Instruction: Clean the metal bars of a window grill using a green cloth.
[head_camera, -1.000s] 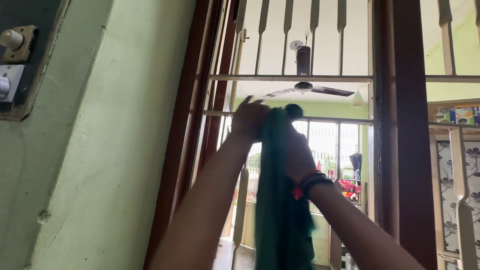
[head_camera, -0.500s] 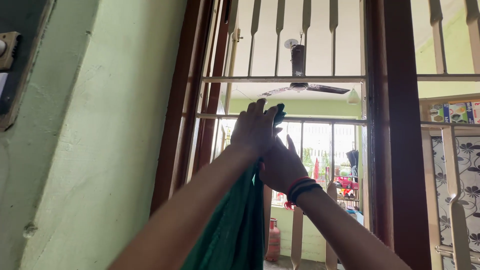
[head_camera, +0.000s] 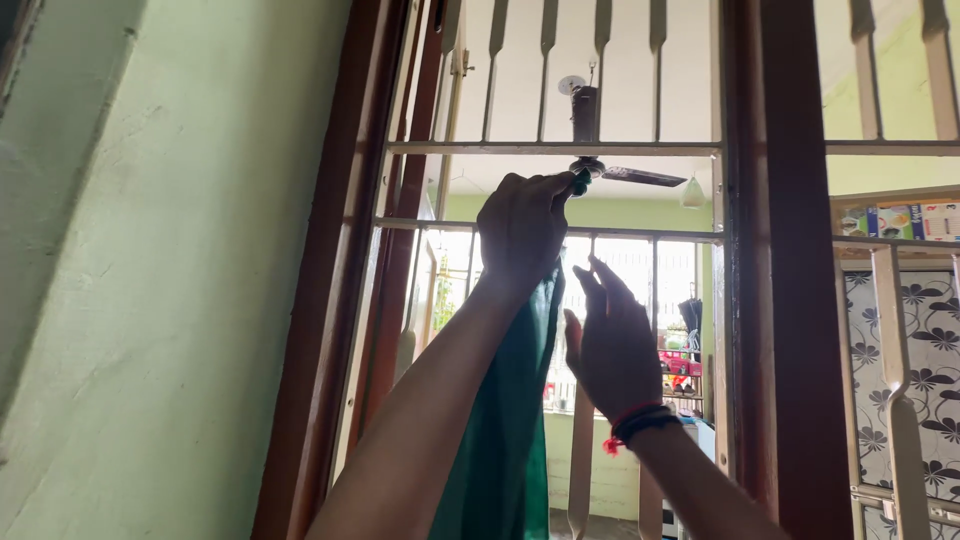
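My left hand (head_camera: 522, 232) is raised to the metal window grille (head_camera: 560, 148) and grips the top end of a long dark green cloth (head_camera: 505, 430). The cloth hangs straight down from that hand, between my two forearms. My right hand (head_camera: 612, 345) is a little lower and to the right, fingers spread, just beside the cloth and not holding it. A red and black band sits on my right wrist.
A dark brown wooden window frame (head_camera: 775, 300) borders the grille on both sides. A green painted wall (head_camera: 170, 280) fills the left. Beyond the bars are a ceiling fan (head_camera: 610, 172), another window and shelves. A patterned panel (head_camera: 925, 340) stands at the right.
My left hand has lifted the cloth's end higher toward the horizontal bar. My right hand has let go of the cloth and opened beside it.
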